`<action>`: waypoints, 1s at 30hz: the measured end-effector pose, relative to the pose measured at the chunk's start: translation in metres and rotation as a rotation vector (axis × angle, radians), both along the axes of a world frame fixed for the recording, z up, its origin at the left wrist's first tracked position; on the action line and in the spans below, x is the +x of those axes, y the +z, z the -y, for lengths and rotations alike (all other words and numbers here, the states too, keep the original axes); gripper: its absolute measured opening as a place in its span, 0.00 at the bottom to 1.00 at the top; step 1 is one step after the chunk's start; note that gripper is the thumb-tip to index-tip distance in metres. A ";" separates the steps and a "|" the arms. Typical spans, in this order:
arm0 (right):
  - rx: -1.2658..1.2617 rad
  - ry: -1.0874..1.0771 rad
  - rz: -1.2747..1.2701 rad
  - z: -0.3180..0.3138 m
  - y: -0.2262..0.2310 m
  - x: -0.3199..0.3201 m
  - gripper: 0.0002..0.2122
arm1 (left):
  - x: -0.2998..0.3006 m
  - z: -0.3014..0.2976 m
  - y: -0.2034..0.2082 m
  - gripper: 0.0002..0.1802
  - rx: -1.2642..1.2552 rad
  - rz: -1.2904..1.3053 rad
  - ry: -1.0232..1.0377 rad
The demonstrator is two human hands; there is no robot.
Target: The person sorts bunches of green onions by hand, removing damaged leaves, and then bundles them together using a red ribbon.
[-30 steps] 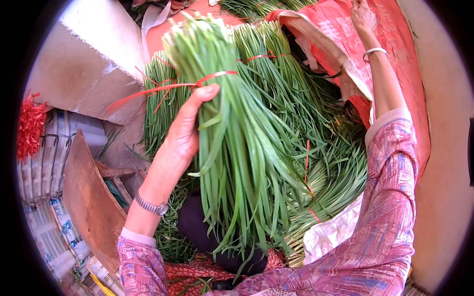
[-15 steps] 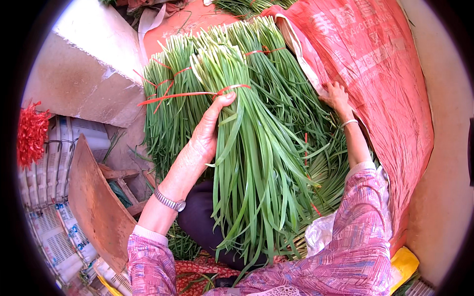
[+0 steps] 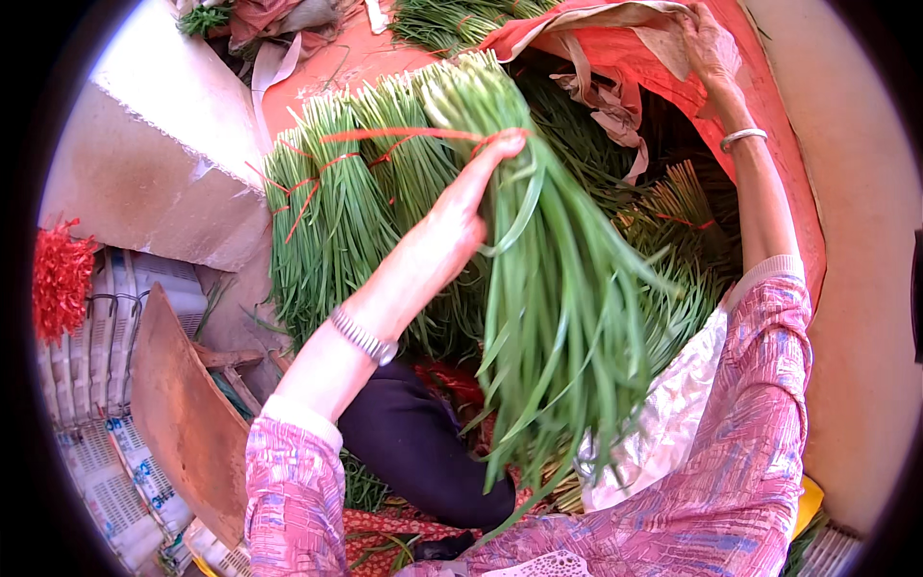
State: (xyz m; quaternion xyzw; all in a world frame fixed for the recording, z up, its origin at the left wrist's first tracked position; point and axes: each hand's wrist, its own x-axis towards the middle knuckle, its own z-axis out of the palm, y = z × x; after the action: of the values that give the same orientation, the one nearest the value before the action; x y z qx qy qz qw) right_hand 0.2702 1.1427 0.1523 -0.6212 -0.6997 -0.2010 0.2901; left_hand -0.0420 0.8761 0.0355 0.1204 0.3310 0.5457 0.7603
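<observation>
My left hand (image 3: pixel 466 207) grips a large bunch of garlic chives (image 3: pixel 558 260) near its pale cut ends, at the red tie. The long green leaves hang down and are slightly blurred. Up at the right, my right hand (image 3: pixel 713 48) has its fingers closed on the rim of a big red woven sack (image 3: pixel 774 183), holding the mouth raised. Inside the dark opening lie more chives, among them a tied bunch (image 3: pixel 687 207). Other tied bunches (image 3: pixel 336 192) stand close together to the left of the held one.
A curved brown board (image 3: pixel 183 413) leans at the left beside white printed crates (image 3: pixel 106 471) and a red tinsel-like bundle (image 3: pixel 62 284). Behind it stands a pale block (image 3: pixel 163 173). More chives (image 3: pixel 452 24) lie at the far edge. A wall (image 3: pixel 870 240) runs along the right.
My right hand has moved up and away, lifting the sack's rim and exposing the chives inside. My left hand has carried its bunch up and to the right.
</observation>
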 end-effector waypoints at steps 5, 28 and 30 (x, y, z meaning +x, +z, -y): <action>-0.066 0.026 -0.054 0.002 0.013 -0.034 0.19 | -0.012 -0.090 0.012 0.55 0.000 -0.170 -0.001; -0.049 0.518 0.082 0.132 -0.062 -0.125 0.20 | -0.150 0.246 0.030 0.25 0.100 -0.436 0.334; -0.204 0.831 -0.024 0.173 -0.085 -0.185 0.19 | -0.151 0.301 0.027 0.22 0.064 -0.480 0.379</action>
State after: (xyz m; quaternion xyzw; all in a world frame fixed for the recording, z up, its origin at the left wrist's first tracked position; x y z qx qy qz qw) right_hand 0.0849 0.9701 0.0668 -0.3142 -0.9035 0.0105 0.2913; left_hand -0.1931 0.5746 0.0623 0.2057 0.5005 0.6440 0.5408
